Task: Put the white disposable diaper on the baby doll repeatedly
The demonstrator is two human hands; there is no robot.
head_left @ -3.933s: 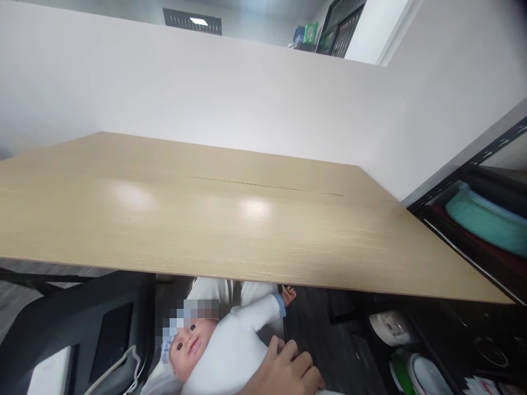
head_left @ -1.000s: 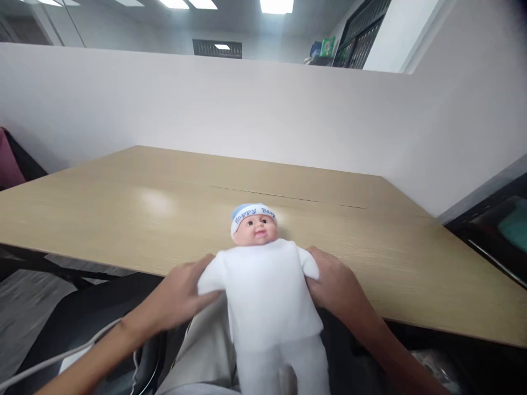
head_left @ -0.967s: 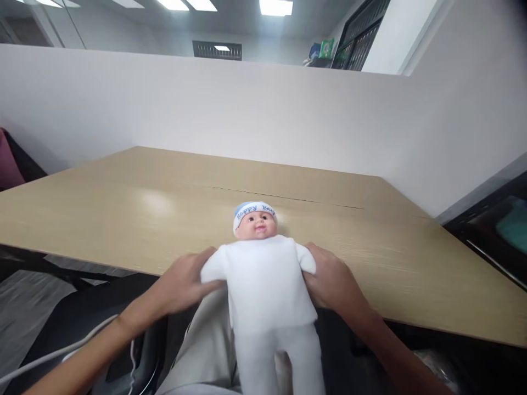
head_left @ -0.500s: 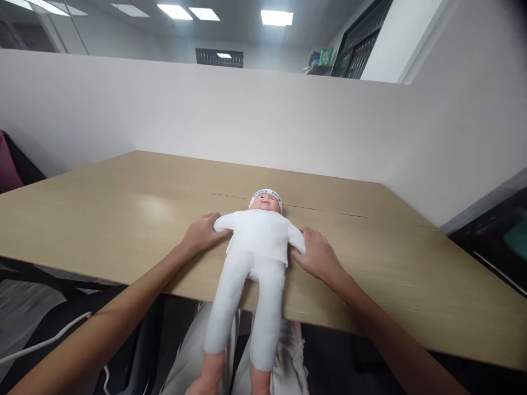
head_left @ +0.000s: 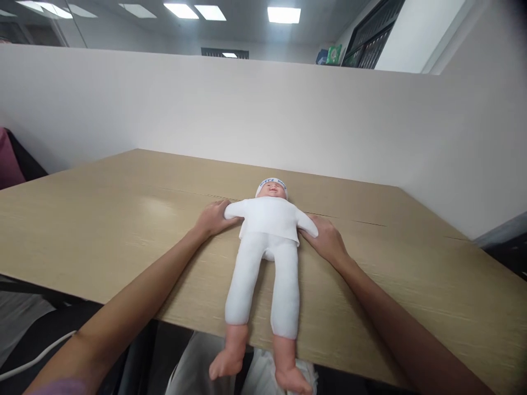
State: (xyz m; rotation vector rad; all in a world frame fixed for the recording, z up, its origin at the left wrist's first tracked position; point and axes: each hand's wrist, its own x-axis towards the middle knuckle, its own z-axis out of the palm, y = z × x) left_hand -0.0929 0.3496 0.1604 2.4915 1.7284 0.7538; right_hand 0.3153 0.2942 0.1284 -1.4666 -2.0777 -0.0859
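A baby doll [head_left: 269,219] in a white top, white trousers and a white headband with blue lettering lies face up on the wooden table [head_left: 135,241]. Its head points away from me, and its bare feet hang over the near edge. My left hand [head_left: 216,218] is closed around the end of the doll's sleeve on the left. On the other side, my right hand [head_left: 327,239] grips the other sleeve, its thumb beneath the arm. The doll's own hands are hidden within the sleeves and my grip.
A white partition wall [head_left: 230,109] stands behind the table. A dark object [head_left: 508,247] is at the right edge. Below on the left run a white cable [head_left: 37,359] and a dark chair part. My legs [head_left: 197,362] are under the near table edge.
The doll has moved farther onto the table, away from me, with both hands holding its sleeves. Its feet now show fully near the edge. The view has shifted slightly.
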